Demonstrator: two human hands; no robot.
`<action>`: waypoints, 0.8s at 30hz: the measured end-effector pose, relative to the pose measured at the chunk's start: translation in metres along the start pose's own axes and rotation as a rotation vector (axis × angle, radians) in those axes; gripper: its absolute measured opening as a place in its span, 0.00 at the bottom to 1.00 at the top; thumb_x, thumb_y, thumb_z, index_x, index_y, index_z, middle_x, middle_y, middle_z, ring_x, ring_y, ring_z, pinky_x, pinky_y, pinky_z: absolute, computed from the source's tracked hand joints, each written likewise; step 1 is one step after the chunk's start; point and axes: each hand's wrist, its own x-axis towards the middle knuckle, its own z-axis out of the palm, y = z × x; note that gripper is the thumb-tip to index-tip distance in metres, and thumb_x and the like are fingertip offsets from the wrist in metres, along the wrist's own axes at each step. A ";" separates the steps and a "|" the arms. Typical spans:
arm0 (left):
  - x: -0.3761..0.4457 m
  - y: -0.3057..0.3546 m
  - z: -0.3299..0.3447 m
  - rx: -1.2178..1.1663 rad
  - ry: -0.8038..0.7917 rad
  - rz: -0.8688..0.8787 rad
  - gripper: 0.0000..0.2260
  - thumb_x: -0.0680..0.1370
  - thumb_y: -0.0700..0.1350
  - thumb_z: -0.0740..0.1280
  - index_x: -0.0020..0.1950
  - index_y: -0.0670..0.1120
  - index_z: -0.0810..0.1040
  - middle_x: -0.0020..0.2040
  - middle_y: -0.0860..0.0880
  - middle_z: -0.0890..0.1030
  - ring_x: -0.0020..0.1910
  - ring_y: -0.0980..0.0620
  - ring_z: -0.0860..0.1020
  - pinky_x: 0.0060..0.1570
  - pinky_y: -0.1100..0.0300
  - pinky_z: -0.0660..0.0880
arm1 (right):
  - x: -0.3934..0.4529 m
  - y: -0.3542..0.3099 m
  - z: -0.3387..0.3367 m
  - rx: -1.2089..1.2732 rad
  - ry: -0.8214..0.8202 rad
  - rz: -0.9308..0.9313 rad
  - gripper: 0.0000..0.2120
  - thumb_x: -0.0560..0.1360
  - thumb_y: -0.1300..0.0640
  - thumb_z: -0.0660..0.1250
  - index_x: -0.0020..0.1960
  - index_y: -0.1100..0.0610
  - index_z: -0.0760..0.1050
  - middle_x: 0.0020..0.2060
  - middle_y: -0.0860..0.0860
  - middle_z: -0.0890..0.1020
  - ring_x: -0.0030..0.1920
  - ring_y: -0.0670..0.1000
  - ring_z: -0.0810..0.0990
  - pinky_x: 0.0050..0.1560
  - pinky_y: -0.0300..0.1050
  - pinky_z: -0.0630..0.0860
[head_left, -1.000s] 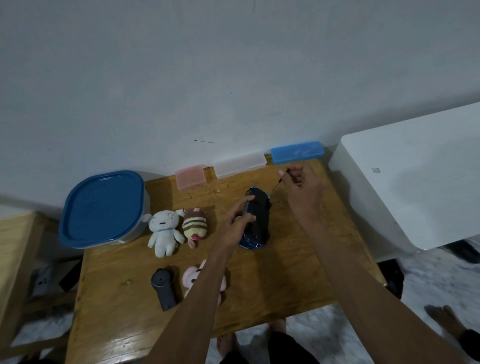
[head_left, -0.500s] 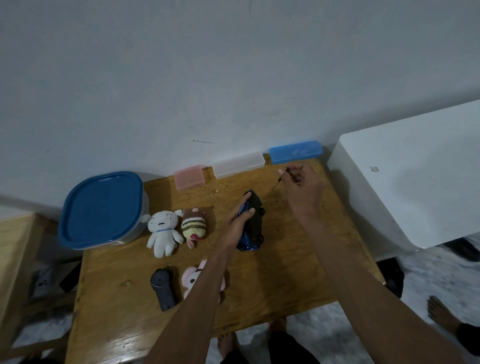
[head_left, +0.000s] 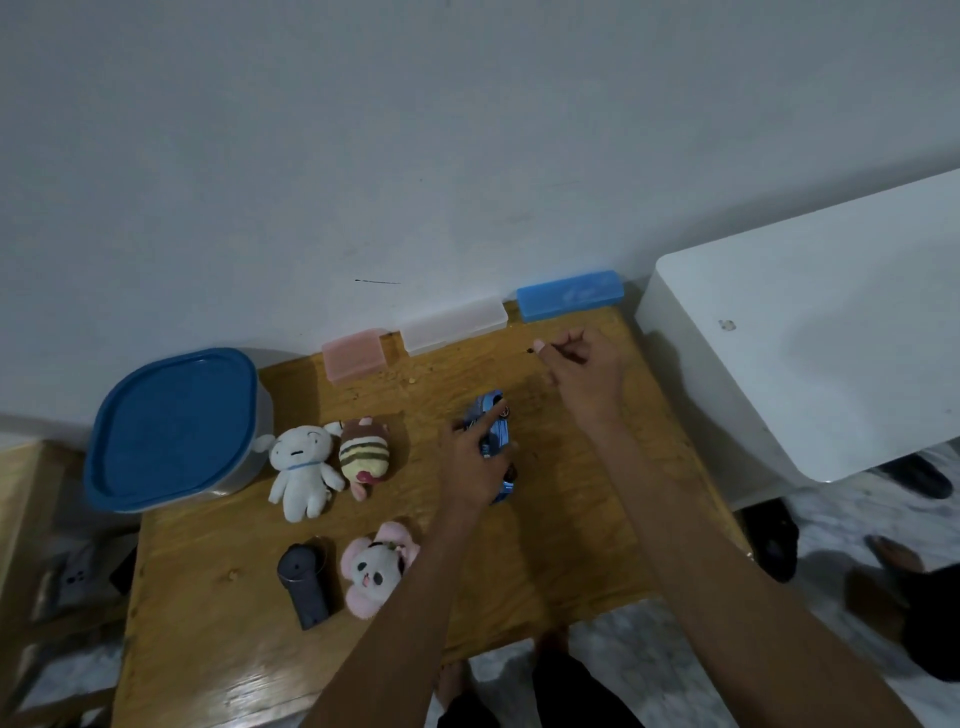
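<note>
Far left on the wooden table (head_left: 571, 545), a blue-lidded container (head_left: 176, 431) is parked at the corner, with a white plush (head_left: 301, 467) and a striped plush (head_left: 363, 454) laid just beside it. Nearer the front edge, a black gadget (head_left: 304, 582) and a pink panda plush (head_left: 376, 569) are set side by side. Along the wall, a pink box (head_left: 355, 354), a clear box (head_left: 453, 325) and a blue box (head_left: 570, 294) are lined up. Mid-table, the blue toy car (head_left: 498, 441) is gripped by the left hand (head_left: 475, 462). The forearm is stretched in from the lower edge, the index finger is laid along the car's top and the thumb is tucked against its side. Further right, the right hand (head_left: 584, 371) is held above the table's back part, well past the car. Its fingers are curled in and a thin dark tool (head_left: 530, 352) is pinched at the fingertips, so only the tip can be seen, pointing left. A white appliance (head_left: 831, 332) is stood at the far right.
</note>
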 end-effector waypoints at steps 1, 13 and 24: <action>-0.001 0.000 0.006 0.113 0.006 -0.019 0.27 0.77 0.49 0.73 0.73 0.66 0.69 0.67 0.44 0.67 0.67 0.41 0.68 0.68 0.47 0.72 | 0.000 0.001 -0.002 0.002 -0.005 0.006 0.07 0.74 0.56 0.75 0.45 0.56 0.76 0.38 0.53 0.83 0.36 0.51 0.82 0.38 0.43 0.81; -0.006 0.011 0.059 0.658 -0.038 -0.138 0.32 0.81 0.59 0.62 0.78 0.70 0.47 0.79 0.36 0.47 0.75 0.34 0.57 0.67 0.38 0.66 | 0.004 0.021 -0.020 -0.083 -0.126 0.105 0.10 0.76 0.59 0.72 0.57 0.53 0.80 0.45 0.47 0.83 0.43 0.46 0.83 0.43 0.40 0.81; -0.014 0.018 0.038 0.556 0.022 -0.109 0.43 0.74 0.76 0.55 0.80 0.62 0.37 0.79 0.37 0.54 0.74 0.35 0.60 0.68 0.39 0.64 | 0.010 0.011 0.010 -0.376 -0.372 0.025 0.14 0.81 0.59 0.64 0.65 0.50 0.79 0.54 0.47 0.82 0.41 0.40 0.75 0.36 0.30 0.70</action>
